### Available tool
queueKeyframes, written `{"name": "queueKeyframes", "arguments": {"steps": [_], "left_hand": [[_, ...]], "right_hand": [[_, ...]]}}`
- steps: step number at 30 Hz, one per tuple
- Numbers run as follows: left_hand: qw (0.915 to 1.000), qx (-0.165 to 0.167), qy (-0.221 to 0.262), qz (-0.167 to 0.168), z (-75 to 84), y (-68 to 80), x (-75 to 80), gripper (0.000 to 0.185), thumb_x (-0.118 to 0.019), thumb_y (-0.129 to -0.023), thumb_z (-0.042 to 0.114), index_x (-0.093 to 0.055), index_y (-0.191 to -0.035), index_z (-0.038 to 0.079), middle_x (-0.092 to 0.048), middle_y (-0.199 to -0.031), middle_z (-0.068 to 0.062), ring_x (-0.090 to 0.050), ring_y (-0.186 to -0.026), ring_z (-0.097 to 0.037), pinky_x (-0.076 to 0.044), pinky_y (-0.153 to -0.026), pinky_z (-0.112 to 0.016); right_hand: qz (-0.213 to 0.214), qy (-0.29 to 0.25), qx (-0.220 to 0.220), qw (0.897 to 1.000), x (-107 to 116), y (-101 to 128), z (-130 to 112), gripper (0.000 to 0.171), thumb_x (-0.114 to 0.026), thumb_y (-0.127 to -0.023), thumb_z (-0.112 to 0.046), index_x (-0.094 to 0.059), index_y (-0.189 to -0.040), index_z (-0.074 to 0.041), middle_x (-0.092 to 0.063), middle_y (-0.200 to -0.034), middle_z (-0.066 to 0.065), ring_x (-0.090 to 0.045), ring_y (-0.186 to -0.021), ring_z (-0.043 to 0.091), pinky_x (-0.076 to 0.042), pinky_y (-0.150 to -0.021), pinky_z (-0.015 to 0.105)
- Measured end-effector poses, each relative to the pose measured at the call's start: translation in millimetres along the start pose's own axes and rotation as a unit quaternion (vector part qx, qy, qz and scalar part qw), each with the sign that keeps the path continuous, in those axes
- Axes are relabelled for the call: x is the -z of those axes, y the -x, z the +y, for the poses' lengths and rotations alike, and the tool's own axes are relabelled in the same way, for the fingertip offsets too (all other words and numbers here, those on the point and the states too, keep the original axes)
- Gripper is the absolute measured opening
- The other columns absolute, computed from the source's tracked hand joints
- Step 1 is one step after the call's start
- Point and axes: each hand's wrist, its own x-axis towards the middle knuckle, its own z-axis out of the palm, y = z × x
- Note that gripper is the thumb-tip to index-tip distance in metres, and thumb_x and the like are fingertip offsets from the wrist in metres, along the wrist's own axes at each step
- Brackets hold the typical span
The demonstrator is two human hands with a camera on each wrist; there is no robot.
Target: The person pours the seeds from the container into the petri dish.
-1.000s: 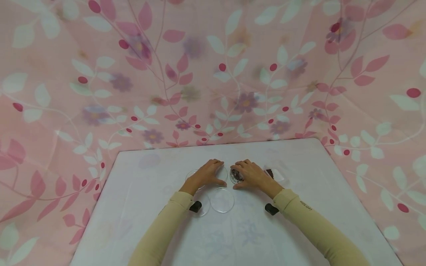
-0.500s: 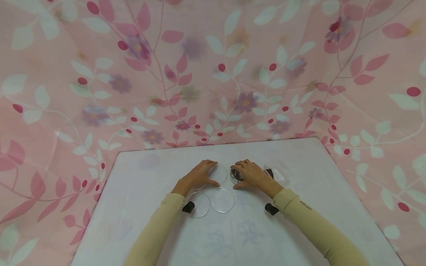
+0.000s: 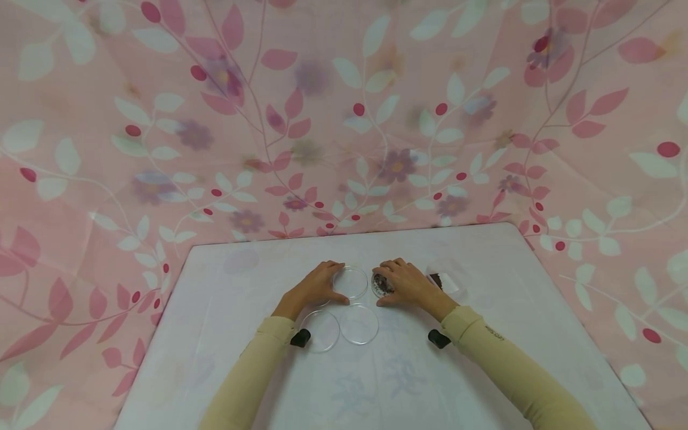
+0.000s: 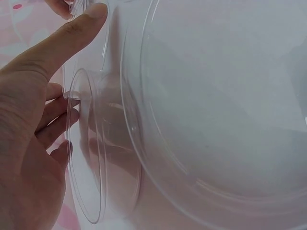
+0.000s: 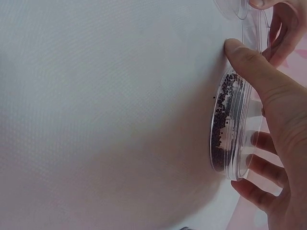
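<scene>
A clear empty petri dish (image 3: 350, 282) lies on the white table (image 3: 236, 310). My left hand (image 3: 334, 280) grips its left rim between thumb and fingers. In the left wrist view the left hand (image 4: 81, 62) curls round this dish (image 4: 91, 153), with a larger clear dish (image 4: 201, 120) in the foreground. Beside it, my right hand (image 3: 384, 284) holds a petri dish of small dark seeds (image 3: 379, 285). The right wrist view shows the right hand (image 5: 242, 117) with thumb and fingers round that seed dish (image 5: 224, 124), which rests on the table.
Two more clear empty dishes (image 3: 321, 330) (image 3: 359, 323) lie near the table's front, between my forearms. A clear plastic bag with dark seeds (image 3: 444, 279) lies right of my right hand. A pink floral cloth (image 3: 344, 119) hangs behind and round the table.
My left hand and forearm have slid leftward, uncovering more of the clear dish it holds. The right hand and the seed dish have stayed put.
</scene>
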Motion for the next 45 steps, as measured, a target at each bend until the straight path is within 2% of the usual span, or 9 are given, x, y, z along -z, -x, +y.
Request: {"name": "queueKeyframes", "arguments": {"steps": [31,37,40,45], "left_hand": [[0.9997,0.005,-0.005,0.023,-1.5,1.3,-5.1,0.091,-0.085,-0.069,0.05,-0.049,-0.144,0.013,-0.052,-0.142,-0.008,-0.046,-0.135,-0.025,-0.038,-0.115,-0.045],[0.9997,0.008,0.008,0.022,-0.4,2.3,-4.3,0.09,-0.085,-0.07,0.05,-0.05,-0.144,0.014,-0.051,-0.144,-0.009,-0.045,-0.136,-0.027,-0.038,-0.115,-0.047],[0.9997,0.007,0.009,0.023,-0.3,2.4,-4.0,0.089,-0.085,-0.07,0.049,-0.05,-0.144,0.014,-0.051,-0.144,-0.009,-0.045,-0.137,-0.027,-0.038,-0.115,-0.047],[0.9997,0.004,0.013,0.021,-0.1,2.4,-4.1,0.09,-0.086,-0.07,0.049,-0.049,-0.144,0.013,-0.051,-0.144,-0.009,-0.044,-0.137,-0.026,-0.037,-0.115,-0.046]], "right_hand": [[0.016,0.004,0.021,1.0,-3,2,2,0.083,-0.072,-0.076,-0.064,-0.051,-0.14,-0.016,-0.054,-0.14,0.012,-0.051,-0.124,0.032,-0.05,-0.097,0.053],[0.007,0.003,0.002,1.0,6,5,0,0.087,-0.071,-0.075,-0.067,-0.047,-0.144,-0.02,-0.048,-0.147,0.013,-0.048,-0.131,0.035,-0.046,-0.102,0.056],[0.019,-0.003,-0.015,1.0,17,9,1,0.089,-0.071,-0.075,-0.068,-0.043,-0.147,-0.024,-0.044,-0.151,0.012,-0.044,-0.135,0.035,-0.042,-0.105,0.058],[0.081,-0.01,-0.017,0.997,36,23,9,0.091,-0.074,-0.074,-0.065,-0.043,-0.148,-0.022,-0.042,-0.152,0.012,-0.043,-0.136,0.036,-0.041,-0.105,0.059]]}}
